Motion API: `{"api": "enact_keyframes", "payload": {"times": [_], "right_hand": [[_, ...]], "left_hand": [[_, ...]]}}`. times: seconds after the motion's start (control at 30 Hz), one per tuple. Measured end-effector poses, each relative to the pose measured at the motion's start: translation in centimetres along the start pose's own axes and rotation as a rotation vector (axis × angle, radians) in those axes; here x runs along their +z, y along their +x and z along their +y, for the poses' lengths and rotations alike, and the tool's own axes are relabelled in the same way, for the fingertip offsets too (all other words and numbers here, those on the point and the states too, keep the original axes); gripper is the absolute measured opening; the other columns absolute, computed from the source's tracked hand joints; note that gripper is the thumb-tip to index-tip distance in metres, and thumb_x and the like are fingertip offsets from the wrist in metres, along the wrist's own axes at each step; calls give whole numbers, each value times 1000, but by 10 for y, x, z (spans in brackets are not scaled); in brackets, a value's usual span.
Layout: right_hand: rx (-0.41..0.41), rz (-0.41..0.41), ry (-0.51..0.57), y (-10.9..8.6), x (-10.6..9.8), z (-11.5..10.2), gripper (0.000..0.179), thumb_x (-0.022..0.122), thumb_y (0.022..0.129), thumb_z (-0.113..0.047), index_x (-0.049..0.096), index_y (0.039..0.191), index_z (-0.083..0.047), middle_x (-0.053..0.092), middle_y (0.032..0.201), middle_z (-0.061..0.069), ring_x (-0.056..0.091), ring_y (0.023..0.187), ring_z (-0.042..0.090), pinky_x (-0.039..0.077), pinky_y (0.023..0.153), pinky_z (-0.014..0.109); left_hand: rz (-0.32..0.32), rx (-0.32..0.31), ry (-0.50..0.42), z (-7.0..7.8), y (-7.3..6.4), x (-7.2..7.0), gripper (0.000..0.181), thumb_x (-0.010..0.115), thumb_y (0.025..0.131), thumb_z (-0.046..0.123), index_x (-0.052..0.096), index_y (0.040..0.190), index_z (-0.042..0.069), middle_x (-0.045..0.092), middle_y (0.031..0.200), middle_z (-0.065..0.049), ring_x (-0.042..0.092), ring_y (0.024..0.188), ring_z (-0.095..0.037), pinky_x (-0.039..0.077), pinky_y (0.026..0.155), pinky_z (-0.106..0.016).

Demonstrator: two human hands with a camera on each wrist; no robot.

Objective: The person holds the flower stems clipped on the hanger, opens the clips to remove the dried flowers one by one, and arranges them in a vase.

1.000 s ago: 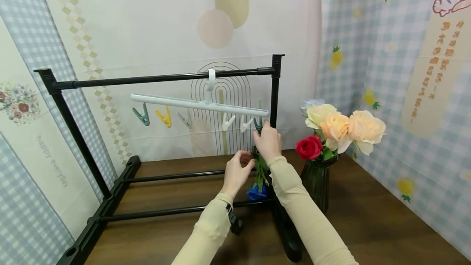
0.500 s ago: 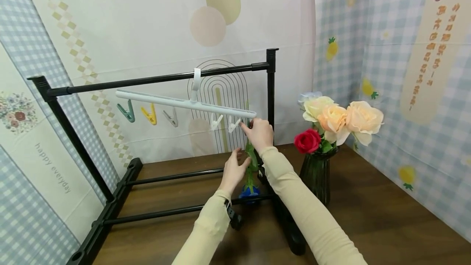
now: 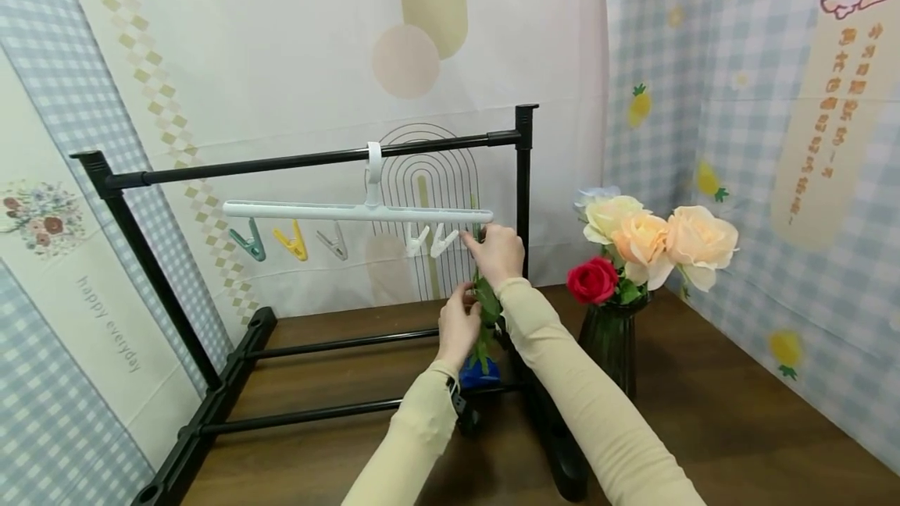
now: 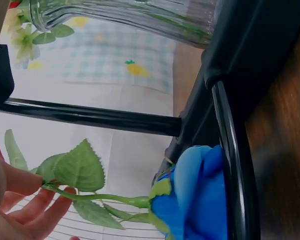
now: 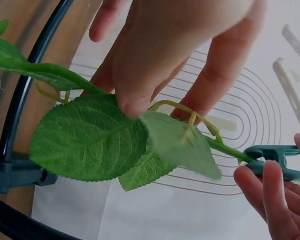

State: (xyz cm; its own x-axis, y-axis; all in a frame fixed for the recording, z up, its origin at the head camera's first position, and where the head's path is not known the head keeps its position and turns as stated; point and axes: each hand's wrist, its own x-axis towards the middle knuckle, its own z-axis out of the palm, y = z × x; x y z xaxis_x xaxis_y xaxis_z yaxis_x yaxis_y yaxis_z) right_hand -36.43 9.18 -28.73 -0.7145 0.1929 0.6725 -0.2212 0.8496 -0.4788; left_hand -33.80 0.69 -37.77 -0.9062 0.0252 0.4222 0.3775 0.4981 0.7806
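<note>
A blue artificial rose (image 4: pixel 199 195) hangs upside down, its bloom close to the rack's lower bar. My left hand (image 3: pixel 458 326) pinches its leafy green stem (image 4: pixel 115 198) between thumb and fingers. At the right end of the pale blue hanger (image 3: pixel 302 210), my right hand (image 3: pixel 498 256) holds a dark green clothespin (image 5: pixel 269 149) by its arms. The stem's end sits at the clothespin's jaws in the right wrist view; whether they press on it, I cannot tell. In the head view my right hand hides this clothespin.
The hanger hooks over a black rack's top bar (image 3: pixel 281 163). Green, yellow (image 3: pixel 293 240), grey and white clothespins dangle from it. Right of the rack stands a glass vase (image 3: pixel 610 350) with several artificial roses (image 3: pixel 638 236). A brown table (image 3: pixel 710 389) lies below, patterned cloths behind.
The hanger has swung from a slope down to the right to almost level. My left hand has moved in closer and now pinches the stem. My right hand stays at the end clothespin.
</note>
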Motion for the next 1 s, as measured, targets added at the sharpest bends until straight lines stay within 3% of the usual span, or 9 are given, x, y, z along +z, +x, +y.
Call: {"api": "enact_keyframes", "payload": {"times": [0.1,0.27,0.43,0.77,1.0], "right_hand": [[-24,0,28,1,-4,-1,38,57,85,-39,59,63,-7,55,51,6,43,39,14,30,42,23],[-51,12,89,6,-14,-5,41,55,86,-30,41,52,-10,39,45,1,34,38,12,24,41,22],[-56,23,145,7,-19,-3,40,55,86,-24,43,51,-10,43,44,2,33,38,12,23,41,22],[-67,-52,149,0,-17,8,39,51,88,-23,49,52,-10,46,46,2,36,39,11,26,42,22],[-64,-63,129,-2,-14,12,42,52,88,-24,42,49,-12,40,44,0,34,40,12,25,43,22]], "left_hand": [[26,8,2,-1,1,-4,35,53,88,10,53,122,17,66,99,-5,63,87,-21,48,75,-36],[64,46,-24,1,4,-12,34,53,88,10,54,119,20,66,97,-4,62,87,-19,48,73,-35],[104,89,3,2,7,-20,34,54,86,6,57,116,22,65,93,-3,62,86,-20,44,80,-39],[179,82,192,-17,3,-37,33,54,85,8,62,111,27,62,89,1,58,79,-16,28,82,-43],[224,141,370,-26,3,-51,31,53,85,5,66,103,27,60,92,-1,57,83,-20,24,86,-45]]}}
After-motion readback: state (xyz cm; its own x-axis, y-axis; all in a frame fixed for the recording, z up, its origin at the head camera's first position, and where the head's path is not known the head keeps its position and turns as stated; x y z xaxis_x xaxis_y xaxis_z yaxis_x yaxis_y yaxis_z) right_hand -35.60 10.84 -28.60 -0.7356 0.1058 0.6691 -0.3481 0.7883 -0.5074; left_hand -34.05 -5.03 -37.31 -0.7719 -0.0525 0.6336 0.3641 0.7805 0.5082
